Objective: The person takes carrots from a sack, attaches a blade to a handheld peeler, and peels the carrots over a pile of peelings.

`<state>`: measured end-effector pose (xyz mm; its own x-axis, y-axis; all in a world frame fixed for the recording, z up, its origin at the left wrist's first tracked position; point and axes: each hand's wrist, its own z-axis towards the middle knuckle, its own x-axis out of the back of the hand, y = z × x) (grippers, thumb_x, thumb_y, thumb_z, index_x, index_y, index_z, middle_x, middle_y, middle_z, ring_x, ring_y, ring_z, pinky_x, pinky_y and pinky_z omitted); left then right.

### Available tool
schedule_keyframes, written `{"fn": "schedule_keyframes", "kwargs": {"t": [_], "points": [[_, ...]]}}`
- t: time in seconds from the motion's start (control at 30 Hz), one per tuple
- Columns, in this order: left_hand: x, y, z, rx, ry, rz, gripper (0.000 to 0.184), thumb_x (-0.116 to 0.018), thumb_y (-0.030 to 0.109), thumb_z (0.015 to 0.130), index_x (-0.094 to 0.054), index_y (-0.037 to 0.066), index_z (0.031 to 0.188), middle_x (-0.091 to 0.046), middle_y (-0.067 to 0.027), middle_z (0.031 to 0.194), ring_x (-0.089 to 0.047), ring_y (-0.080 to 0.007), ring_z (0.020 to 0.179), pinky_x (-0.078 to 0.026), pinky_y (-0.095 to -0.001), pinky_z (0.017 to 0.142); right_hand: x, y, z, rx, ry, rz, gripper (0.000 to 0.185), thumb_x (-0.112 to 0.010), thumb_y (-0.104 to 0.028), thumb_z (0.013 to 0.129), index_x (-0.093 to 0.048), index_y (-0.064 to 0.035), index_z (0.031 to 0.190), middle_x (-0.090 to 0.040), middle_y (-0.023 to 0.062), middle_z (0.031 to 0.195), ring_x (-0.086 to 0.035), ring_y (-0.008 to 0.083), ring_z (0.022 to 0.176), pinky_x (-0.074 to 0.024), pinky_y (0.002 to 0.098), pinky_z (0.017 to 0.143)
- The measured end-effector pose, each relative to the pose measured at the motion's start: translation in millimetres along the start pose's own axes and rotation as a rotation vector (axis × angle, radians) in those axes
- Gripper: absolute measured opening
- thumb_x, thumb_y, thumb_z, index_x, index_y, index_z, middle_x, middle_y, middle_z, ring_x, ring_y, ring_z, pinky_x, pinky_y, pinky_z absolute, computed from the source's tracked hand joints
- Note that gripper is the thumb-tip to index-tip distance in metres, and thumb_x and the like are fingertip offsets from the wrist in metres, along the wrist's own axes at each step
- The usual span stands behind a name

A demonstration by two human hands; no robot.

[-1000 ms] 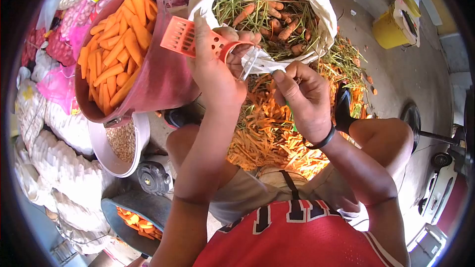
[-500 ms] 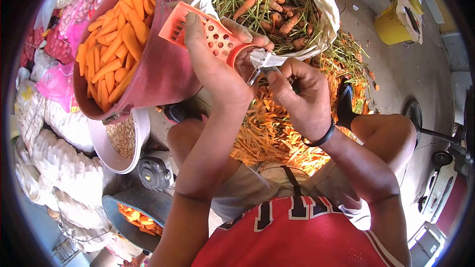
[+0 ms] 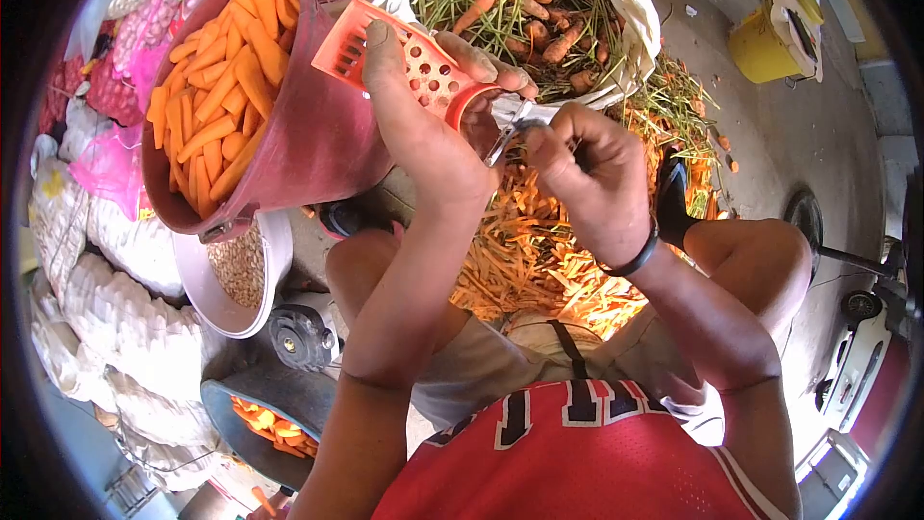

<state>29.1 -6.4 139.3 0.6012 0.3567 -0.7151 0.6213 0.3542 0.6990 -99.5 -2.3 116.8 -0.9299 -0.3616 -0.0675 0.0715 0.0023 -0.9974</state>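
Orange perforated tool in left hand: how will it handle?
The orange tool is probably light: it is full of holes. Likely stiff: its edges look straight in the left hand. Flat faces suggest little rolling.

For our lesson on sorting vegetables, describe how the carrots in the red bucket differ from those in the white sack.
Colour: the bucket carrots are bright orange; the sack carrots are duller and browner. Surface: the bucket carrots look smooth and peeled, while the sack carrots look rough and unpeeled. Surroundings: the sack carrots lie among green stalks; the bucket carrots show none. Both lie in loose heaps.
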Motion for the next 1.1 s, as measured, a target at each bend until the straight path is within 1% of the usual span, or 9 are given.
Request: {"fn": "schedule_keyframes", "kwargs": {"t": [0.13, 0.33, 0.4, 0.57, 0.67, 0.8, 0.9, 1.0, 1.1], "points": [[4.0, -2.7, 1.2, 0.013, -0.099, -0.045, 0.042, -0.043, 0.05, 0.093, -0.051, 0.009, 0.086, -0.051, -0.0058, 0.065, -0.054, -0.0223, 0.06, -0.048, -0.0432, 0.057, -1.7, 0.6, -5.3, 0.21, -0.061, -0.158, 0.02, -0.064, -0.006, 0.085, -0.054, 0.0, 0.069, -0.053, 0.0027, 0.061, -0.046, 0.0051, 0.061, -0.0419, 0.0251, 0.056], [-2.9, 1.3, -3.8, 0.082, -0.043, -0.079, 0.041, -0.044, 0.049, 0.092, -0.05, 0.01, 0.084, -0.05, -0.005, 0.065, -0.053, -0.0221, 0.06, -0.048, -0.0424, 0.057, 1.3, 0.4, -7.1, 0.202, -0.093, -0.241, 0.02, -0.063, -0.007, 0.086, -0.055, 0.0009, 0.07, -0.051, 0.0014, 0.06, -0.043, 0.0055, 0.06, -0.0407, 0.0263, 0.054], [2.1, -2.1, -1.3, 0.085, -0.054, -0.097, 0.041, -0.045, 0.05, 0.092, -0.05, 0.01, 0.084, -0.05, -0.005, 0.065, -0.053, -0.0219, 0.06, -0.047, -0.0422, 0.057, 7.1, -4.1, 1.3, 0.003, -0.022, -0.017, 0.02, -0.064, -0.007, 0.086, -0.055, 0.0004, 0.07, -0.051, 0.001, 0.06, -0.044, 0.0057, 0.061, -0.0409, 0.0266, 0.055], [9.9, -4.6, 3.9, 0.139, -0.101, -0.191, 0.061, -0.041, 0.067, 0.089, -0.051, 0.007, 0.087, -0.053, -0.0067, 0.066, -0.054, -0.0248, 0.061, -0.045, -0.0441, 0.061, 0.5, -1.0, -15.0, -0.047, -0.155, -0.014, 0.022, -0.061, -0.009, 0.091, -0.054, -0.0015, 0.072, -0.053, 0.0008, 0.066, -0.047, 0.0056, 0.062, -0.041, 0.0244, 0.056], [10.6, -3.6, 7.0, 0.174, -0.071, -0.155, 0.068, -0.038, 0.072, 0.089, -0.053, 0.006, 0.091, -0.056, -0.008, 0.069, -0.055, -0.0258, 0.062, -0.046, -0.0446, 0.062, 11.6, -0.7, -3.2, -0.131, -0.03, 0.294, 0.021, -0.058, -0.013, 0.096, -0.055, -0.003, 0.078, -0.056, 0.002, 0.067, -0.05, 0.0075, 0.059, -0.0418, 0.0244, 0.053], [13.5, -10.5, 21.5, 0.354, -0.021, -0.127, 0.081, -0.029, 0.072, 0.092, -0.055, 0.0, 0.118, -0.061, -0.0079, 0.069, -0.063, -0.0254, 0.057, -0.055, -0.0397, 0.056, 40.2, -22.1, 15.8, -0.123, 0.153, 0.171, 0.024, -0.044, -0.026, 0.103, -0.055, -0.007, 0.094, -0.057, 0.0041, 0.068, -0.054, 0.0128, 0.056, -0.0444, 0.0258, 0.055], [17.3, -25.0, 13.1, 0.529, -0.173, -0.063, 0.064, -0.032, 0.064, 0.096, -0.057, 0.005, 0.096, -0.061, -0.0087, 0.073, -0.063, -0.0252, 0.056, -0.053, -0.0355, 0.051, 65.9, -57.5, 31.3, 0.099, 0.417, 0.156, 0.027, -0.047, -0.03, 0.101, -0.054, -0.0048, 0.107, -0.06, 0.0053, 0.077, -0.056, 0.0138, 0.067, -0.0463, 0.0275, 0.064], [16.0, -39.1, -2.9, 0.715, -0.395, 0.15, 0.062, -0.038, 0.064, 0.095, -0.058, 0.005, 0.091, -0.061, -0.0065, 0.071, -0.063, -0.0182, 0.056, -0.052, -0.0308, 0.052, 100.0, 8.2, 6.7, -0.199, 0.048, -0.006, 0.031, -0.053, -0.023, 0.099, -0.05, -0.0036, 0.124, -0.065, 0.0086, 0.084, -0.062, 0.0125, 0.074, -0.0517, 0.0292, 0.064], [18.2, -43.1, -23.5, 0.765, -0.646, 0.498, 0.062, -0.046, 0.065, 0.092, -0.057, 0.004, 0.089, -0.06, -0.0058, 0.073, -0.062, -0.0147, 0.055, -0.052, -0.0282, 0.052, 97.2, -18.0, 8.2, 0.071, -0.084, -0.37, 0.039, -0.06, -0.026, 0.096, -0.054, 0.0003, 0.124, -0.067, 0.0116, 0.09, -0.063, 0.0137, 0.08, -0.0526, 0.0299, 0.069]]}}
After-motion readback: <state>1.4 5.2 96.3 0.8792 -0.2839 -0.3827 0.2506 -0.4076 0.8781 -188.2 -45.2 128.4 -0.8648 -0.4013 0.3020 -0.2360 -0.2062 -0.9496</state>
